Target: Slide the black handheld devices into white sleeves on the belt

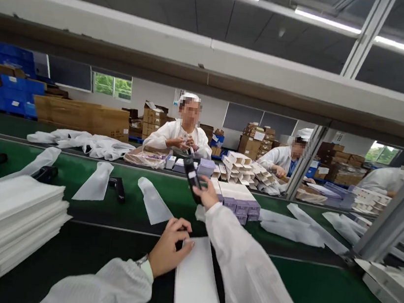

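Observation:
My right hand (206, 195) is stretched out over the green belt (112, 209) and grips a slim black device (192, 176), held up at a tilt. My left hand (170, 249) rests closer to me with its fingers curled, pinching the top edge of a long white foam sleeve (196, 290) that lies flat in front of me. Both my arms are in white sleeves.
A tall stack of white foam sleeves (2, 224) sits at my left. Loose sleeves (95, 182) and black devices (119, 189) lie on the belt. Purple boxes (241, 205) stand beyond my right hand. Co-workers in white sit opposite behind cartons. A metal post (394, 216) rises at right.

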{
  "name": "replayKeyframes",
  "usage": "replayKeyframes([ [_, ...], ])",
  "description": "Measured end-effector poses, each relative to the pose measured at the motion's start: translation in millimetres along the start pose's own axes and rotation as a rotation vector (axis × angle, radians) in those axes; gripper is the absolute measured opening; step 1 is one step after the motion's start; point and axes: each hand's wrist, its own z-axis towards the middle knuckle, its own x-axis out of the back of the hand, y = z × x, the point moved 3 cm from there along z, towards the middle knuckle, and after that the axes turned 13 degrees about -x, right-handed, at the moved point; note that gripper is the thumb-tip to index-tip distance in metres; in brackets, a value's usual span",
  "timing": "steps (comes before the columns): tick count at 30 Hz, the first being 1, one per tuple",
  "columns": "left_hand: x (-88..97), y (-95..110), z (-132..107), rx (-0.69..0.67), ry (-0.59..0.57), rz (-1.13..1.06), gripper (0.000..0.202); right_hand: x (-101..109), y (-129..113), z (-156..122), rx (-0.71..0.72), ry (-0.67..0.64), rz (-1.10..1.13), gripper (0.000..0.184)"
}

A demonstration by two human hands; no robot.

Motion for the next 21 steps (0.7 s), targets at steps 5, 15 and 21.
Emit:
replayKeyframes([
  [5, -0.9, 0.1, 0.5, -0.045, -0.032, -0.099, 0.014, 42.2, -7.8, -33.5, 0.081, -0.412, 0.710, 0.084],
  [15, -4.2, -10.1, -0.4, 0.052, -0.044, -0.164, 0.015, 47.6, 8.1, -70.0, 0.015, -0.541, 0.798, 0.107],
  [21, -2.4, -7.9, 1.0, 0.081, 0.002, -0.170, 0.016, 42.5, 14.4, -66.1, -0.048, -0.569, 0.712, 0.101],
])
